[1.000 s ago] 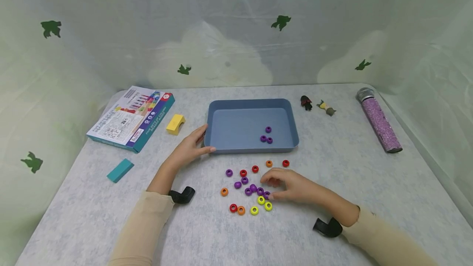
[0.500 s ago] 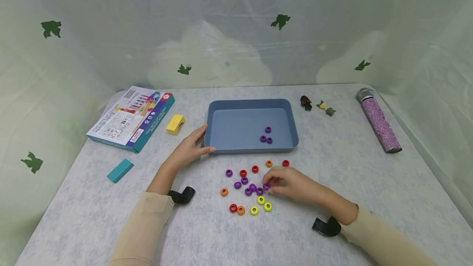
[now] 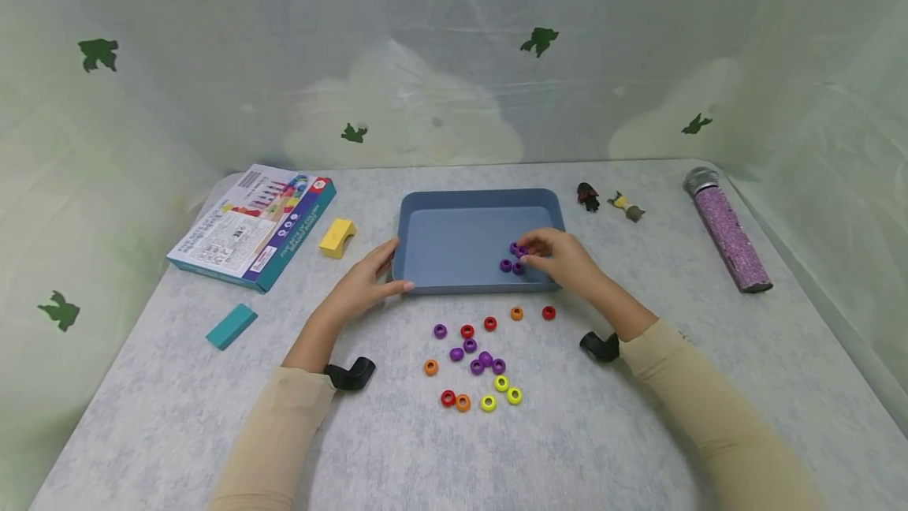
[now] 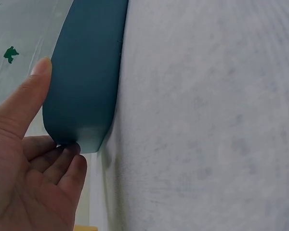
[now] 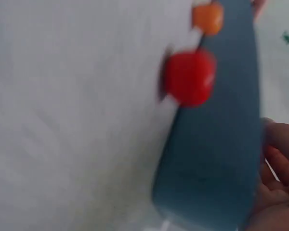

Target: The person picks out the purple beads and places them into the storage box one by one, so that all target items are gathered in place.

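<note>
My left hand [image 3: 360,282] holds the near left corner of a shallow blue-grey tray [image 3: 454,289]. In the left wrist view its thumb lies at the rim of the tray [image 4: 84,72] and the fingers bend against the end wall. Over the right part of the tray, my right hand [image 3: 563,260] pinches a purple bead [image 3: 522,251] between thumb and fingertips. Three more purple beads [image 3: 506,266] lie close by on the tray floor. In the right wrist view the tray's wall hides the fingertips of the right hand [image 5: 279,168].
Loose purple [image 3: 477,367], red [image 3: 490,323], orange [image 3: 430,367] and yellow beads [image 3: 488,403] lie before the tray. Left are a box [image 3: 248,227], a yellow arch block [image 3: 336,238] and a teal block [image 3: 231,326]. Right are two small figures [image 3: 587,196] and a glittery microphone [image 3: 731,235].
My right hand took a purple bead from the right side of the loose group and carried it up and away over the tray. The left hand has stayed at the tray's corner.
</note>
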The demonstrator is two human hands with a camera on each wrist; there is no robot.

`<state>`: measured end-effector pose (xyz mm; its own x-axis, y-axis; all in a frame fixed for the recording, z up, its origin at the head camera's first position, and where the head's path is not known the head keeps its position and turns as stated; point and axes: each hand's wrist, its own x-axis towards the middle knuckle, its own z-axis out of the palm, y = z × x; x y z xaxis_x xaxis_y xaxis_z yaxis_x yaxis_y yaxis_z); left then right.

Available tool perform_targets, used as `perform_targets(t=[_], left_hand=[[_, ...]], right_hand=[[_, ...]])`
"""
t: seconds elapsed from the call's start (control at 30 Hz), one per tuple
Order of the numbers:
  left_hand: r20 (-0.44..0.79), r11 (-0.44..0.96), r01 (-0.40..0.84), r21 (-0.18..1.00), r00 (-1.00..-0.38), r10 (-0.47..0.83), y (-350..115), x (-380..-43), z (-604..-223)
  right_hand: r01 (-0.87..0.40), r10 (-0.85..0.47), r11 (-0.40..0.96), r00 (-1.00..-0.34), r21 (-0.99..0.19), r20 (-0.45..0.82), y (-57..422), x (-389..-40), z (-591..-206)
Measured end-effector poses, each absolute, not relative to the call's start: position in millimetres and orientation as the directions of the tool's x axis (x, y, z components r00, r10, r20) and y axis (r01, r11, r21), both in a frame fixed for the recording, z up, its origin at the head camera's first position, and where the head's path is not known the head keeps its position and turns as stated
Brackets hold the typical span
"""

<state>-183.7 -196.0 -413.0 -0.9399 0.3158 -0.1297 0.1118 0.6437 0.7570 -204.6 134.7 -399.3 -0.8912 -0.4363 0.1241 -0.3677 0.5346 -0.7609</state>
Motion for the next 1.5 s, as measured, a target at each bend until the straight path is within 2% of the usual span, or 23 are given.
perform_targets(t=[0.13, 0.3, 0.5, 0.63, 0.73, 0.9, 1.0, 1.1, 1.2, 1.37, 1.5], left_hand=[[-0.126, 0.641, 0.118, 0.759, -0.938, 0.322, -195, -184, -413], [-0.139, 0.651, 0.102, 0.752, -0.941, 0.308, -196, -184, -413], [-0.131, 0.65, 0.112, 0.752, -0.94, 0.314, -196, -183, -413], [-0.127, 0.647, 0.119, 0.753, -0.939, 0.32, -196, -183, -413], [-0.124, 0.644, 0.125, 0.755, -0.937, 0.327, -194, -181, -409], [-0.127, 0.643, 0.119, 0.757, -0.938, 0.323, -194, -181, -408], [-0.125, 0.642, 0.116, 0.758, -0.94, 0.318, -196, -184, -412], [-0.121, 0.638, 0.121, 0.76, -0.939, 0.321, -196, -184, -413], [-0.115, 0.636, 0.13, 0.76, -0.938, 0.328, -196, -184, -413], [-0.117, 0.641, 0.128, 0.757, -0.938, 0.325, -196, -184, -413], [-0.117, 0.634, 0.129, 0.763, -0.936, 0.331, -196, -184, -413]], right_hand=[[-0.314, -0.422, 0.622, -0.906, -0.718, 0.031, 131, -220, -405], [-0.305, -0.435, 0.707, -0.899, -0.638, -0.051, 123, -227, -408], [-0.305, -0.442, 0.719, -0.894, -0.624, -0.072, 122, -226, -408], [-0.348, -0.461, 0.662, -0.887, -0.664, 0.005, 125, -218, -403], [-0.436, -0.497, 0.601, -0.86, -0.67, 0.115, 127, -204, -397], [-0.606, -0.567, 0.42, -0.757, -0.676, 0.326, 126, -173, -391], [-0.646, -0.609, 0.316, -0.7, -0.695, 0.373, 124, -155, -393], [-0.636, -0.665, 0.259, -0.664, -0.727, 0.343, 121, -139, -399], [-0.584, -0.721, 0.239, -0.641, -0.776, 0.261, 117, -127, -405], [-0.471, -0.773, 0.285, -0.628, -0.835, 0.09, 116, -115, -419], [-0.487, -0.798, 0.324, -0.601, -0.811, 0.042, 117, -111, -428]])
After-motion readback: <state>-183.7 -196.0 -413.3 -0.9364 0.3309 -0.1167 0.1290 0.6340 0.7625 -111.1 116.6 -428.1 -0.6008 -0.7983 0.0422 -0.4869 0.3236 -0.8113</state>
